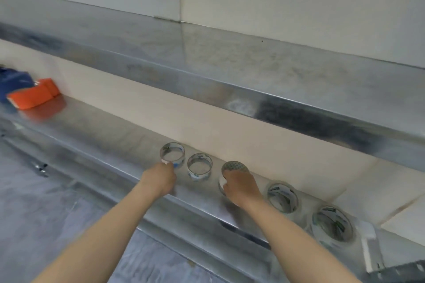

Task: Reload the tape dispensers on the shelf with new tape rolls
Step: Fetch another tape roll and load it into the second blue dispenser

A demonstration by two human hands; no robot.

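Workplace storage or packing area, not a home. Two long bare metal shelves [230, 71] fixed one above the other on a plain pale wall [299, 2]. Lower shelf holds a row of clear tape rolls [199, 166] lying flat; an orange tape dispenser [34, 96] and a blue one [13, 84] at far left. Grey sheeting [46, 213] covers the surface below.
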